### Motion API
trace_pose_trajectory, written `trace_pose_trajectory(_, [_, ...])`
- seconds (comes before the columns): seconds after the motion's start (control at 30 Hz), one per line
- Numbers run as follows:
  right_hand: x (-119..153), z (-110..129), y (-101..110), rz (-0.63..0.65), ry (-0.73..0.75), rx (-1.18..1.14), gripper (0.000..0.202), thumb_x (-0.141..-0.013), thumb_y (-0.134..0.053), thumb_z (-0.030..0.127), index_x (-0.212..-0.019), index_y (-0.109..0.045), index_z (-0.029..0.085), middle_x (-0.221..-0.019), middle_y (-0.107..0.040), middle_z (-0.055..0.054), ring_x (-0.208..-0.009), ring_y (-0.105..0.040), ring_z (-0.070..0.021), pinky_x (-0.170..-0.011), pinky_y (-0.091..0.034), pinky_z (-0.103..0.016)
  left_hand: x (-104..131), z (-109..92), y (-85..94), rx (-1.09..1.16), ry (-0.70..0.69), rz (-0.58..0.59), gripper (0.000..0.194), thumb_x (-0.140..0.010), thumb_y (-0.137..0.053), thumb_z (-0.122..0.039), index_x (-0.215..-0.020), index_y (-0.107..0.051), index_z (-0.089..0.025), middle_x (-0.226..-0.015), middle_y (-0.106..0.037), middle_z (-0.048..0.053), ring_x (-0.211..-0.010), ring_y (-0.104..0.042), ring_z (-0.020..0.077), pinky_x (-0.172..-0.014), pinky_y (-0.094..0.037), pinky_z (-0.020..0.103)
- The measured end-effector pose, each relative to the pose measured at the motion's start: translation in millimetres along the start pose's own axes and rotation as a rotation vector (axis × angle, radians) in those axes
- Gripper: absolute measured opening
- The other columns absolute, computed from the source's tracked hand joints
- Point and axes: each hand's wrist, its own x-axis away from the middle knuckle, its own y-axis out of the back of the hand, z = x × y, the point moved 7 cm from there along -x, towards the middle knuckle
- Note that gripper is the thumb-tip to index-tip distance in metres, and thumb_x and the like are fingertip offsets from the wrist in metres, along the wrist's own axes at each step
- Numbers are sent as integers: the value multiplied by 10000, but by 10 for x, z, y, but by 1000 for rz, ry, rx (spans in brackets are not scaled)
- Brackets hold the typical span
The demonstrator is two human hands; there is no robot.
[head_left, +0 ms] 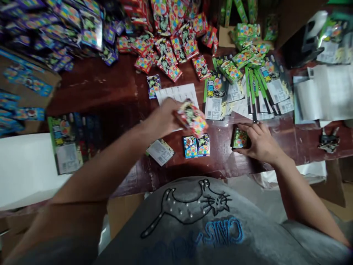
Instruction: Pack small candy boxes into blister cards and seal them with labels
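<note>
My left hand (166,117) is closed around a small red printed candy box (192,118), held above the middle of the table and slightly blurred. Below it, a blue box (190,147) and a purple box (203,145) lie side by side on the tabletop. Off to the right, my right hand (260,143) grips a small green box (239,138) between thumb and fingers, low over the table. A white printed sheet (179,94) lies partly behind my left hand, with another purple box (153,86) at its upper left corner.
Heaps of purple boxes (52,29) and red boxes (176,40) fill the back. Green boxes (248,31) and flat printed pouches (216,95) lie at back right. A carton of blue boxes (22,114) stands left. Keys (329,140) lie near the right edge of the dark red table (91,86).
</note>
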Motion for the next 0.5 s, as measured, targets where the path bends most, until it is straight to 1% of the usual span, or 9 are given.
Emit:
trace_pose_trajectory(0.07, [14,-54,27,-42,-48,32,902,-931,-694,694,-1612,-477,142,-1471,-641,-221,-1322,-587,-437,-1200,-424,-677,-258,-169,-562,305,42,295,897,-930,-183,-701,-1345,-719,-113,-1202,-818,213,-1051,-803,350,-860,-653,487])
trace_pose_trajectory(0.1, [30,-79,46,-61,-67,42,918,-934,-684,703,-1621,-467,134,-1479,-633,-232,-1324,-581,-442,-1192,-425,-679,-363,-222,-770,420,70,423,862,-901,-243,-693,-1313,-733,-115,-1192,-821,217,-1025,-805,349,-847,-649,477])
trace_pose_trajectory(0.13, [50,-101,66,-81,-83,48,933,-938,-675,707,-1636,-451,130,-1485,-623,-240,-1322,-576,-447,-1177,-433,-678,-456,-247,-922,468,91,523,817,-878,-293,-667,-1282,-745,-120,-1180,-825,212,-985,-806,335,-825,-647,460])
trace_pose_trajectory(0.17, [71,-115,79,-92,-90,48,944,-943,-666,706,-1657,-430,136,-1492,-613,-242,-1317,-570,-448,-1156,-447,-672,-540,-243,-1026,484,110,595,769,-858,-339,-630,-1259,-754,-122,-1175,-827,206,-946,-802,319,-801,-644,444])
trace_pose_trajectory(0.23, [104,-115,81,-95,-78,29,949,-952,-654,693,-1693,-388,165,-1506,-598,-232,-1309,-560,-443,-1121,-469,-651,-694,-175,-1135,461,153,651,691,-826,-410,-557,-1234,-764,-125,-1167,-829,191,-882,-786,288,-760,-636,423])
trace_pose_trajectory(0.3, [120,-81,55,-83,-45,11,954,-947,-660,690,-1702,-382,178,-1515,-593,-225,-1311,-550,-442,-1119,-471,-639,-828,-93,-1159,348,178,609,624,-819,-462,-481,-1242,-763,-135,-1140,-830,174,-869,-777,275,-741,-629,413])
trace_pose_trajectory(0.37, [122,-42,17,-66,-26,8,969,-925,-679,713,-1687,-413,176,-1509,-600,-227,-1309,-548,-451,-1116,-471,-640,-918,-80,-1109,116,140,490,538,-830,-500,-399,-1227,-776,-163,-1088,-828,143,-900,-776,276,-775,-630,420])
trace_pose_trajectory(0.43, [118,-9,-20,-43,-12,12,998,-907,-685,754,-1685,-422,188,-1498,-615,-226,-1310,-560,-457,-1122,-468,-653,-903,-199,-951,-181,9,282,457,-865,-512,-318,-1208,-794,-207,-1108,-819,109,-1006,-771,280,-909,-625,449])
trace_pose_trajectory(0.5, [103,15,-21,-41,21,9,1091,-892,-661,821,-1730,-334,203,-1567,-581,-232,-1378,-554,-463,-1183,-422,-689,-688,-386,-703,-422,-152,38,471,-906,-488,-248,-1278,-777,-236,-1270,-788,95,-1192,-730,288,-1094,-564,487])
